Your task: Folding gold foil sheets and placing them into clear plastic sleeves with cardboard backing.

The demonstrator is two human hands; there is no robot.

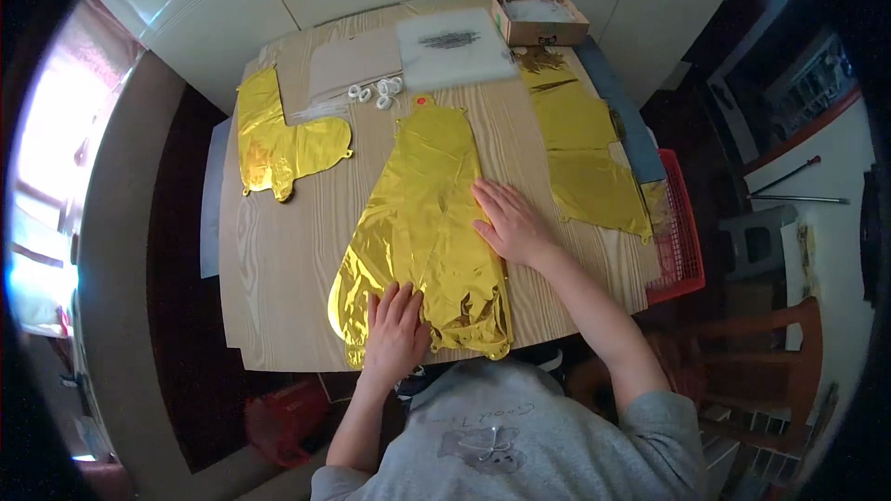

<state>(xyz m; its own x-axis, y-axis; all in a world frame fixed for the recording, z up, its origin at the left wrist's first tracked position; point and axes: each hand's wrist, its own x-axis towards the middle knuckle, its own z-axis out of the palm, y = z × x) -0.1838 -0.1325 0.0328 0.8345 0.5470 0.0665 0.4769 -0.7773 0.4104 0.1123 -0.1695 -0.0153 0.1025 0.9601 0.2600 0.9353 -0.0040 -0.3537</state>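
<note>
A flat gold foil balloon (422, 195) lies in the middle of the wood-grain table, its narrow end with a red dot pointing away from me. My left hand (394, 329) rests on its near part, fingers stretched out over the crinkled foil. Along the balloon's right edge lies my right hand (510, 223), palm down with its fingers extended, the fingertips on the foil. At the left sits another gold foil balloon (278, 144), bent in shape. More flat gold foil (580, 144) is laid out along the right side of the table.
Toward the back are a beige sheet (353, 63), a clear plastic bag (455, 51) and several small white rolls (383, 91). A cardboard box (543, 20) stands at the back right. Beside the table's right edge is a red plastic basket (682, 232); a wooden chair (789, 362) stands near it.
</note>
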